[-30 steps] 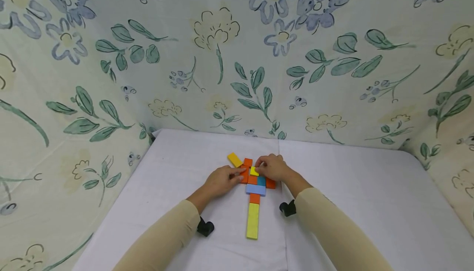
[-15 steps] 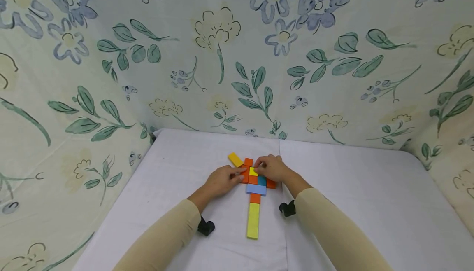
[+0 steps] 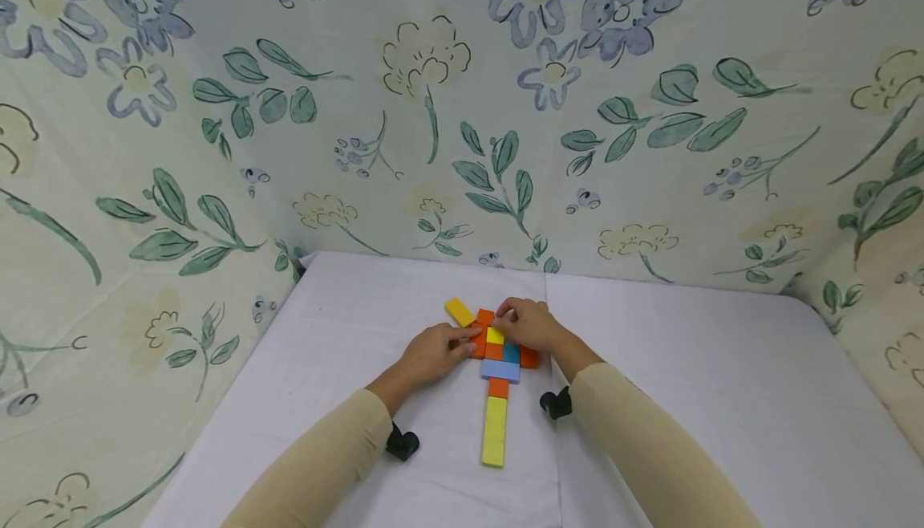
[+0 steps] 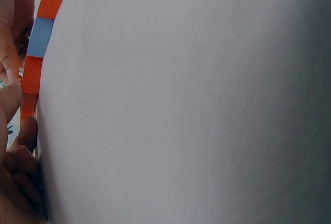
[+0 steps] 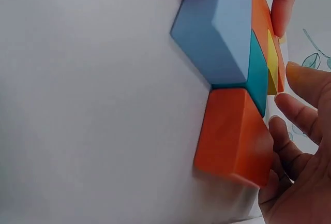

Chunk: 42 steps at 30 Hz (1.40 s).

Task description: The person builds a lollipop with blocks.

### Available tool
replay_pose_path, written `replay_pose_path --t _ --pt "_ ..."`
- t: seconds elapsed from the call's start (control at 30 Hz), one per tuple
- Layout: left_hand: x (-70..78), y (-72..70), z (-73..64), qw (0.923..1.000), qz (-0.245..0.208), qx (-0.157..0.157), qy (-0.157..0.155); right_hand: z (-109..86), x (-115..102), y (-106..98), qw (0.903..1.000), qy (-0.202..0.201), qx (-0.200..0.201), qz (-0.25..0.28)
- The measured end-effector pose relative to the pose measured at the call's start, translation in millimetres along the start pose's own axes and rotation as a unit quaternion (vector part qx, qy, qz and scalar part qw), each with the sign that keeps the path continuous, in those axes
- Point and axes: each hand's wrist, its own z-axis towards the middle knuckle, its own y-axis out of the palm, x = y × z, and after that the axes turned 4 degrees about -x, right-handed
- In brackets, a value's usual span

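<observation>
Flat coloured blocks form a figure on the white cloth. My left hand (image 3: 436, 351) is at its left side, thumb and forefinger holding an orange-red block (image 3: 479, 343). My right hand (image 3: 530, 325) is over the upper right, its fingertips beside a small yellow block (image 3: 495, 336). In the right wrist view, the thumb and fingers of the right hand (image 5: 305, 125) stand apart, with no block between them. Below the yellow block lie an orange square (image 3: 494, 351), a teal block (image 3: 511, 353) and a light blue bar (image 3: 501, 371). Another orange-red block (image 3: 529, 358) sits under the right wrist.
A small orange block (image 3: 498, 387) and a long yellow-green block (image 3: 494, 432) extend toward me. At the top are an orange block (image 3: 485, 317) and a slanted amber block (image 3: 459, 312). White cloth (image 3: 671, 375) covers the table; a flowered curtain (image 3: 462, 95) rises behind it.
The small yellow block has shifted slightly left against the orange-red block. My right fingertips have since moved up to its far edge. The left hand stays in place.
</observation>
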Motion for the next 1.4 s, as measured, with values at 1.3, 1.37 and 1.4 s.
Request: replay_pose_path --t 1.3,1.37,1.4 --pt "2.6 -1.4 -1.4 0.9994 -0.026 -0.008 -0.021 5.5 12 -17 0.9997 -0.007 0.022 0.001" --pt "3.1 -1.7 -1.7 0.9993 -0.027 -0.009 -0.023 1.9 15 -19 0.9995 -0.019 0.025 0.003" --pt "3.4 -2.0 -1.9 0.9993 -0.027 -0.010 -0.024 -0.2 16 -21 0.9993 -0.027 0.026 0.003"
